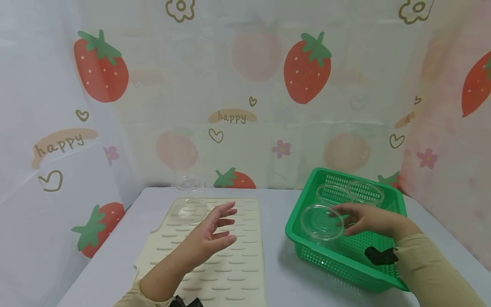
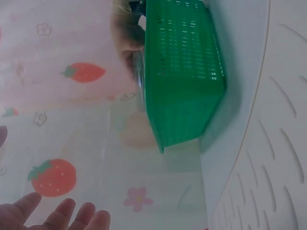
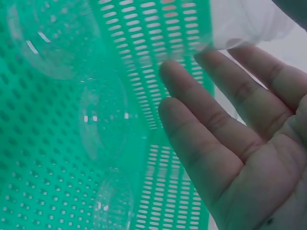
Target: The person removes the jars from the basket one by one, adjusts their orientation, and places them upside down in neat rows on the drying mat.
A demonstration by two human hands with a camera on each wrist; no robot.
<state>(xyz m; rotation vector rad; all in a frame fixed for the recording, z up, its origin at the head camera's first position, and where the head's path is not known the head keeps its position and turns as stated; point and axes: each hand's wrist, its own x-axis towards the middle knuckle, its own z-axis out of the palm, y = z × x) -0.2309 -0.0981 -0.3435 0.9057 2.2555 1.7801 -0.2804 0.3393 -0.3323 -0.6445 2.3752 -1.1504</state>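
My left hand hovers over a cream slotted mat, its fingers spread and holding nothing. Behind it, a clear cup stands on the mat's far left part. My right hand is over a green perforated basket, close beside the rim of a clear cup at the basket's left side. In the right wrist view, its fingers are nearly straight, with the clear cup by the fingertips. Whether they touch it I cannot tell. More clear cups sit farther back in the basket.
Basket and mat lie on a white table, the basket to the right with a strip of tabletop between them. A strawberry-print curtain closes off the back and both sides.
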